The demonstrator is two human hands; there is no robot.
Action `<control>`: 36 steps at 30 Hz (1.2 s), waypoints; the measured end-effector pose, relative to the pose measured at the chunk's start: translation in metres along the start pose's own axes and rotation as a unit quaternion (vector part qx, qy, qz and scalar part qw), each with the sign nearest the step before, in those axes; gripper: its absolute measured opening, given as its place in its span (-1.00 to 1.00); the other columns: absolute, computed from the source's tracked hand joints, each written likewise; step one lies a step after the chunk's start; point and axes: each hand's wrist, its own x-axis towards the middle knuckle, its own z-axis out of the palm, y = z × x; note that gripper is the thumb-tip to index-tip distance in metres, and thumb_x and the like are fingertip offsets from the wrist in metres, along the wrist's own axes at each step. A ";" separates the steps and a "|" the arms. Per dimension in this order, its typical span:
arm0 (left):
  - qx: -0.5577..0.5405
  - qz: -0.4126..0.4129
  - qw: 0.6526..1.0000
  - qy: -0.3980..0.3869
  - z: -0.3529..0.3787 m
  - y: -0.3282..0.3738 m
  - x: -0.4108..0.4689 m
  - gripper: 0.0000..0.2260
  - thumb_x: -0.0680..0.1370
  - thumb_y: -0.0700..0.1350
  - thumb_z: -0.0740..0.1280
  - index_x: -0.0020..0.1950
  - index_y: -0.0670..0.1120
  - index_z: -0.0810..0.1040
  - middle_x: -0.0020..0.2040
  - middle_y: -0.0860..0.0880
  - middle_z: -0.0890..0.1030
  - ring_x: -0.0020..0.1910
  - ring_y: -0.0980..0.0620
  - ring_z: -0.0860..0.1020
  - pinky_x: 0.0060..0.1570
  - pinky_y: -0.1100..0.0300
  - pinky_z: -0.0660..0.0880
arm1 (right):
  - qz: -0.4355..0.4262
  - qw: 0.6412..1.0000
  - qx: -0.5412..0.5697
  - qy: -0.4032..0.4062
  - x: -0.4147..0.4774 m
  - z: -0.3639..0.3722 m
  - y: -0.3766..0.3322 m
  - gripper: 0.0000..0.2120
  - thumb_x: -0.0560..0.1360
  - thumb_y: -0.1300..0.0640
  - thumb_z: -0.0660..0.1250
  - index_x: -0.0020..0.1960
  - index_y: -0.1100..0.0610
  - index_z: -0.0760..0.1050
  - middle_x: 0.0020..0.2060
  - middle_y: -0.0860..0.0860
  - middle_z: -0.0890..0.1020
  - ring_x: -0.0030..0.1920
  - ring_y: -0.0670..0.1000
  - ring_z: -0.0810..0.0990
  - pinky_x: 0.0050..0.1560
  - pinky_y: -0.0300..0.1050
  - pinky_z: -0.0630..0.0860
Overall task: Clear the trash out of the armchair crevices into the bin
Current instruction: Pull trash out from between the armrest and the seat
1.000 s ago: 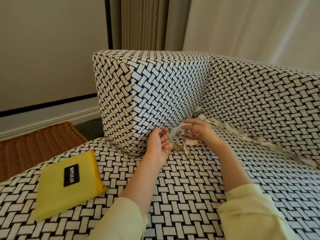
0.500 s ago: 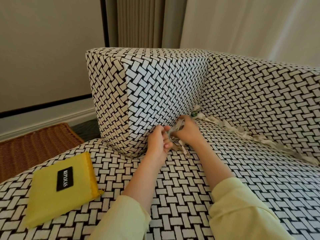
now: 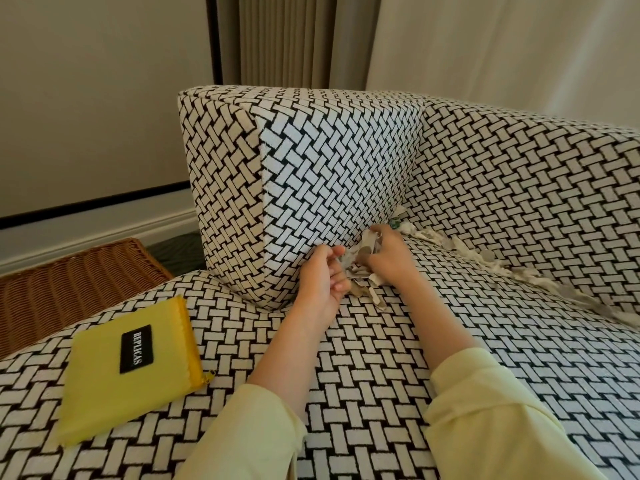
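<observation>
Armchair (image 3: 381,358), clearing barely begun: left hand (image 3: 320,282) and right hand (image 3: 384,254) both closed on paper scraps (image 3: 360,275) at armrest crevice; more scraps (image 3: 485,261) line back crevice; wicker bin (image 3: 76,275) left of armchair.

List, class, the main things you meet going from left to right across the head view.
wicker basket → yellow pouch → left hand → right hand → line of paper scraps in the back crevice.
</observation>
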 end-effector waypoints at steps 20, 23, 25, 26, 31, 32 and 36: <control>-0.002 -0.002 1.000 0.000 -0.001 0.001 -0.001 -0.74 0.60 -0.18 0.05 -0.23 -0.14 0.42 -0.63 0.09 0.22 -0.68 0.20 0.15 -0.68 0.40 0.14 | 0.029 0.999 0.043 0.004 0.000 0.002 -0.006 -0.57 0.50 0.29 0.28 0.31 0.18 0.23 0.07 0.18 0.52 -0.15 -0.01 0.45 -0.43 -0.37 0.24; -0.007 -0.003 1.000 0.005 -0.001 0.001 0.000 -0.75 0.60 -0.18 0.05 -0.22 -0.14 0.43 -0.62 0.09 0.22 -0.67 0.20 0.15 -0.68 0.39 0.14 | 0.024 0.995 0.091 0.023 0.000 -0.002 -0.004 -0.51 0.46 0.36 0.30 0.32 0.13 0.23 0.05 0.14 0.54 -0.13 0.00 0.48 -0.37 -0.33 0.32; -0.007 -0.004 1.000 0.008 -0.001 0.000 0.000 -0.75 0.60 -0.17 0.06 -0.22 -0.14 0.43 -0.62 0.09 0.22 -0.67 0.20 0.15 -0.68 0.39 0.14 | 0.038 0.992 0.119 0.009 0.000 -0.010 0.000 -0.49 0.44 0.38 0.31 0.31 0.08 0.25 0.01 0.10 0.54 -0.14 -0.02 0.51 -0.33 -0.31 0.38; -0.006 -0.004 1.000 0.009 0.000 0.000 0.001 -0.74 0.60 -0.17 0.06 -0.22 -0.14 0.43 -0.62 0.09 0.22 -0.67 0.20 0.15 -0.68 0.39 0.14 | 0.046 0.989 0.139 -0.006 0.000 -0.014 0.002 -0.50 0.44 0.38 0.32 0.29 0.08 0.27 0.00 0.09 0.53 -0.14 -0.01 0.52 -0.28 -0.27 0.44; 0.160 0.019 0.986 0.041 0.008 0.001 0.000 -0.76 0.60 -0.17 0.08 -0.21 -0.10 0.45 -0.50 0.06 0.26 -0.59 0.16 0.20 -0.63 0.37 0.20 | 0.095 0.972 0.196 -0.091 -0.008 -0.044 0.008 -0.82 0.50 0.35 0.26 0.08 0.19 0.47 -0.18 0.08 0.58 -0.32 -0.06 0.50 -0.32 -0.28 0.45; 0.277 0.045 0.959 0.049 0.011 0.001 0.001 -0.76 0.60 -0.15 0.09 -0.21 -0.07 0.47 -0.45 0.05 0.29 -0.54 0.14 0.23 -0.59 0.36 0.25 | 0.103 0.975 0.164 -0.108 -0.009 -0.048 0.008 -0.87 0.51 0.33 0.24 0.02 0.19 0.49 -0.23 0.06 0.58 -0.34 -0.08 0.47 -0.37 -0.31 0.41; 0.543 0.177 0.820 0.029 0.021 0.002 0.020 -0.80 0.60 -0.15 0.14 0.01 -0.10 0.56 -0.30 0.03 0.50 -0.50 0.13 0.30 -0.55 0.35 0.23 | 0.110 0.982 0.055 -0.141 -0.004 -0.052 0.010 -0.73 0.52 0.39 0.10 0.00 0.17 0.52 -0.37 -0.01 0.49 -0.45 -0.09 0.39 -0.50 -0.30 0.28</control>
